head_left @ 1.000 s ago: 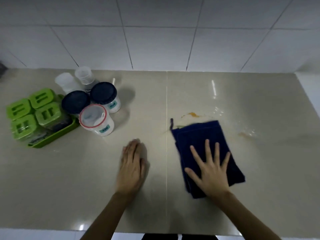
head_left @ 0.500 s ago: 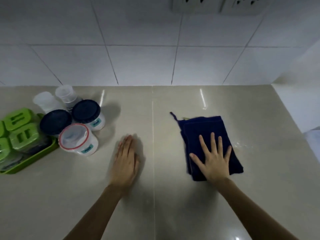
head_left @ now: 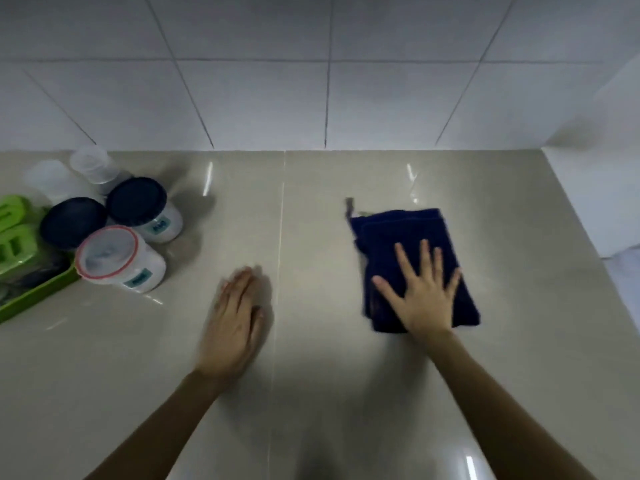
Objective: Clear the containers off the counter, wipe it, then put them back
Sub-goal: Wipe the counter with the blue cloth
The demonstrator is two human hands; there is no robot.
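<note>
Containers are bunched at the worktop's (head_left: 311, 393) far left, well apart from both hands. Nearest, the left hand (head_left: 235, 320) lies flat on bare glossy stone, fingers together. The right hand (head_left: 424, 292) presses a folded navy cloth (head_left: 408, 233), fingers splayed wide. Beyond: a red-rimmed tub (head_left: 117, 259), two dark-lidded jars (head_left: 138, 206), a green tray (head_left: 31, 296).

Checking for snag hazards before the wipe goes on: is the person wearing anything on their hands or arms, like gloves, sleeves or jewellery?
Nothing visible. The left hand and right hand are bare, with no gloves, and no rings that I can make out. Both forearms are uncovered down to the frame edge, with no sleeves, watch or bracelet in view. The left hand is slightly blurred.
</note>
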